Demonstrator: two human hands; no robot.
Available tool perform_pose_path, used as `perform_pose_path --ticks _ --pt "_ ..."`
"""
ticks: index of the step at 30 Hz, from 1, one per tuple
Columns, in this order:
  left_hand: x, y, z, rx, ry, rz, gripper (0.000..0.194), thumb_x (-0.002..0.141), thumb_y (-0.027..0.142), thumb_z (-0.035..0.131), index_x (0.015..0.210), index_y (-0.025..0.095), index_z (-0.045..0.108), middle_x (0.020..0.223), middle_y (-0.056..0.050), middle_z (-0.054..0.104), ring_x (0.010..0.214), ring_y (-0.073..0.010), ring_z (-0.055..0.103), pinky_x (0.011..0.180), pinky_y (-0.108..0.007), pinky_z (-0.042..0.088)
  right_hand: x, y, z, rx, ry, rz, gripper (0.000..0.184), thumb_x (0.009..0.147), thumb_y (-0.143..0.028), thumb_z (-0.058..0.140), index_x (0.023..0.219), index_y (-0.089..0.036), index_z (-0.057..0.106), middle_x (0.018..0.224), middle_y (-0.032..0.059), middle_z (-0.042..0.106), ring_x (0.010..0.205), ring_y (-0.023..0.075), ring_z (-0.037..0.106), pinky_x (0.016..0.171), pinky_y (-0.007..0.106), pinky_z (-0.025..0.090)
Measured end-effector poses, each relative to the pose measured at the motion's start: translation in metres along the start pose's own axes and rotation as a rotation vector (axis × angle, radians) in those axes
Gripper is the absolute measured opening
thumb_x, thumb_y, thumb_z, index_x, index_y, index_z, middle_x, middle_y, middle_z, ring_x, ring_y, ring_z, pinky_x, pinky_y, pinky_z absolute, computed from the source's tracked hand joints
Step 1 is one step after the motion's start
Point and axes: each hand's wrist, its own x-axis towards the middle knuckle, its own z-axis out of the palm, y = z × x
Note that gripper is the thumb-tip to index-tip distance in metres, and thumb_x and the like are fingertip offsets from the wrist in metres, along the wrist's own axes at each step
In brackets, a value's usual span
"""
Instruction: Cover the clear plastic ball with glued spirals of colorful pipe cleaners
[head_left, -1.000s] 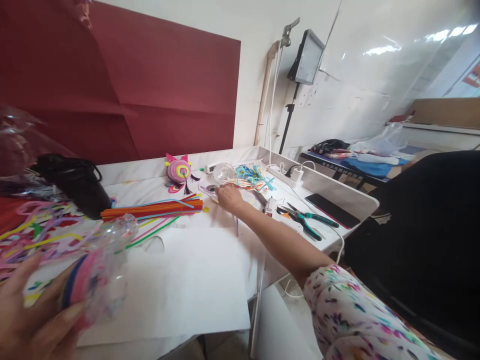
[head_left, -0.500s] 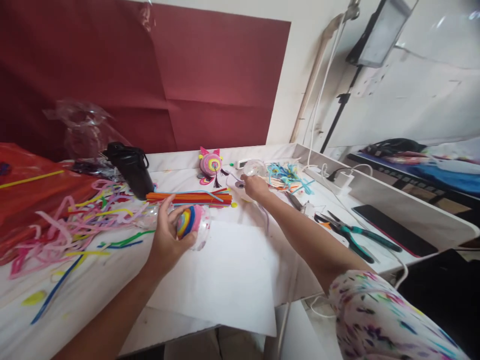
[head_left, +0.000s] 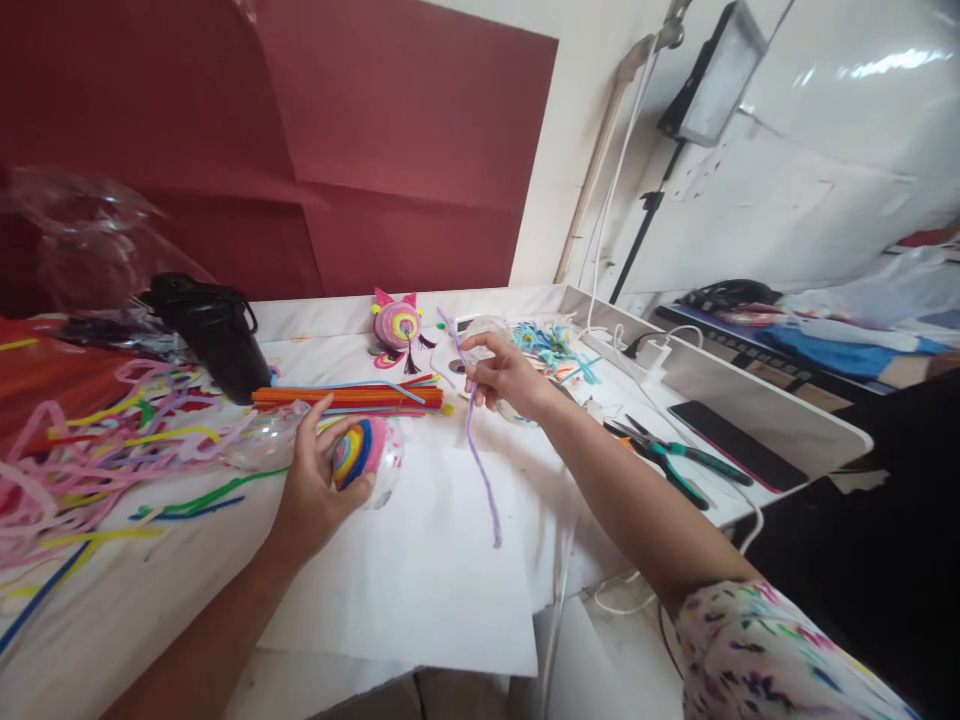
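Observation:
My left hand is closed around a clear plastic ball whose side carries coiled pipe cleaner in rainbow rings. The ball is held above a white sheet of paper. Pinched between the fingers of my right hand is a purple pipe cleaner, its long end hanging down over the paper. Behind the hands stands a finished-looking pink ball figure with ears and black tassels. A bundle of orange and red pipe cleaners lies just beyond the left hand.
Loose pink and yellow pipe cleaners cover the left side, near a black bottle. On the right lie teal-handled pliers, a dark phone-like slab and a pile of blue pipe cleaner pieces. A raised ledge borders the right side.
My right hand has lifted the purple pipe cleaner off the table, and it now hangs from the fingers. The left hand keeps holding the ball. The whole view has shifted somewhat to the right.

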Motion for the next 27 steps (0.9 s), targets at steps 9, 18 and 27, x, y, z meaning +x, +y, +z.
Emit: perform_pose_path --ticks 9,18,27 --pt "0.001 -0.002 -0.007 -0.049 0.006 0.0 0.103 0.061 0.031 0.094 0.153 0.034 0.046 0.136 -0.011 0.075 0.121 -0.032 0.075 0.094 -0.04 0.065 -0.042 0.032 0.013 -0.421 -0.02 0.235 0.02 0.104 -0.009 0.052 0.118 -0.021 0.058 0.08 0.0003 0.077 0.065 0.0178 0.08 0.056 0.025 0.064" --pt "0.001 -0.003 -0.01 -0.062 -0.019 0.005 0.104 0.065 0.034 0.095 0.155 0.034 0.044 0.137 -0.011 0.075 0.125 -0.0315 0.073 0.096 -0.041 0.064 -0.105 0.02 0.024 -0.741 -0.489 -0.335 0.015 0.098 -0.015 0.08 0.113 -0.017 0.08 0.118 0.0141 0.079 0.122 0.0265 0.07 0.105 0.039 0.054" --pt "-0.002 -0.001 -0.006 -0.047 -0.049 -0.042 0.111 0.062 0.034 0.091 0.159 0.028 0.038 0.137 -0.013 0.074 0.125 -0.0281 0.075 0.098 -0.037 0.061 -0.127 0.028 0.048 -0.646 -0.613 -0.651 0.022 0.111 -0.027 0.065 0.096 -0.015 0.078 0.095 0.01 0.078 0.094 0.0213 0.069 0.09 0.036 0.052"
